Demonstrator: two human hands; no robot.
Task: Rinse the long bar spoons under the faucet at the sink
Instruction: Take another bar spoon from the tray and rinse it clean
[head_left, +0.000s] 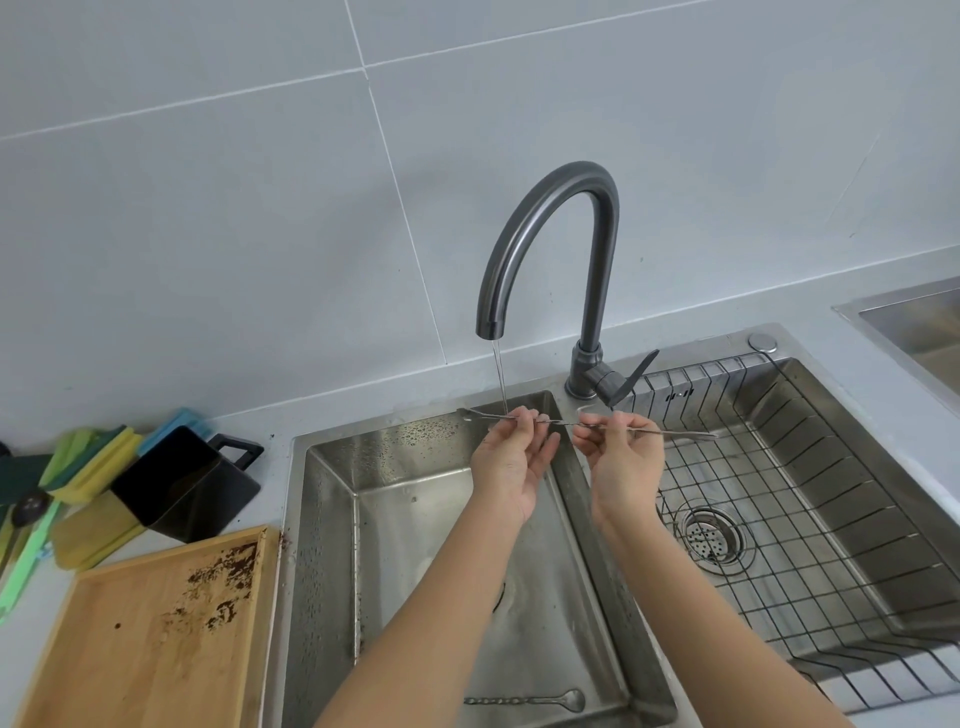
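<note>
Both hands are raised over the divider between the two basins of the sink. The left hand and the right hand hold one long bar spoon level between them, each pinching the thin handle between thumb and fingers, the remaining fingers loosely spread. One end of the spoon reaches left over the left basin and sits in the thin stream of water falling from the faucet; the other end reaches right over the wire rack in the right basin. A second spoon with a twisted handle lies flat on the floor of the left basin near its front edge, well apart from the hands.

The left basin is otherwise open beneath the hands. The faucet lever stands just behind the right hand. On the tabletop left of the sink, a wooden tray with dark crumbs touches the sink's left edge, with a black cup and stacked sponges behind it. The wall is pale grey tile.
</note>
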